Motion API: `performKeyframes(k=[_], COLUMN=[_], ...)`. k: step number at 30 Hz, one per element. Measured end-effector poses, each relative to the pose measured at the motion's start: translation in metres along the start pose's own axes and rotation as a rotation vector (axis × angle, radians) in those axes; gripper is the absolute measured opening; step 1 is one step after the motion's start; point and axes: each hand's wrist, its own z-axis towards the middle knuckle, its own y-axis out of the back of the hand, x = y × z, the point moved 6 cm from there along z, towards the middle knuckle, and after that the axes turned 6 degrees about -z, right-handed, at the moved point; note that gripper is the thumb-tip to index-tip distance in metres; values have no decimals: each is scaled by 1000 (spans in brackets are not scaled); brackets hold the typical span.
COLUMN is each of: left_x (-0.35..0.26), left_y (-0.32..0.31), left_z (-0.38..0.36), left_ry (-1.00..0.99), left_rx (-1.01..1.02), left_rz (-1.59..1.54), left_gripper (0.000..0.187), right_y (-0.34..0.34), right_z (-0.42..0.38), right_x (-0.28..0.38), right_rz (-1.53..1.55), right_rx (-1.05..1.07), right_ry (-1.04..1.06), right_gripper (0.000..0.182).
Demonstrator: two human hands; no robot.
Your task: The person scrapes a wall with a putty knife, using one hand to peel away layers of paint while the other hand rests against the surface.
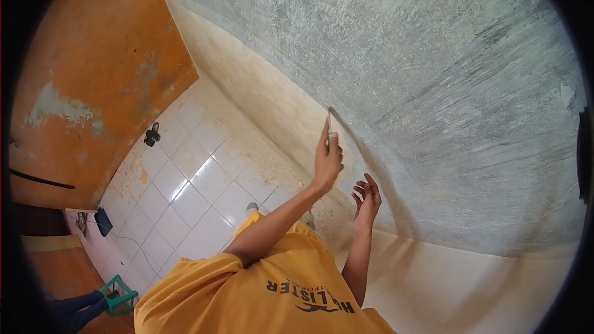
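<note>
Tool (330,119): slim, upright in the left hand (328,162), its tip at the border between grey wall coating (445,86) and cream band (253,74).
Left grip: pinching the tool between thumb and fingers.
Right hand (368,199): grip spread, fingers loosely bent, near the grey wall coating.
Floor (167,179): white tiles, pale flakes scattered beside the wall.
Stool (119,297): green, well apart from both hands.

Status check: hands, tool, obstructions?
Left hand gripping thin tool. Right hand looks empty, fingers loosely curled. Tool tip at edge of grey wall coating. No visible obstruction.
</note>
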Motion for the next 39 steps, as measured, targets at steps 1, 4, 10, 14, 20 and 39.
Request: performKeyframes(k=[1, 4, 10, 14, 20, 39], left_x=[-2, -5, 15, -11, 0, -21], left_y=[11, 15, -10, 19, 3, 24], left_z=[12, 16, -10, 20, -5, 20], left_ry=[10, -48, -127, -36, -35, -18], left_rx=[-20, -8, 77, 26, 62, 8], left_rz=[-20, 69, 118, 81, 129, 105], left_gripper=[58, 58, 59, 58, 60, 58], right_y=[-2, 2, 17, 12, 5, 13], right_z=[-3, -8, -9, -18, -21, -14], right_x=[9, 25, -1, 9, 13, 51], right_rz=[-14, -29, -6, 27, 80, 278], right_rx=[-4, -19, -45, -40, -65, -159], right_ry=[7, 30, 2, -28, -25, -10], right_gripper=[35, 34, 34, 35, 41, 73])
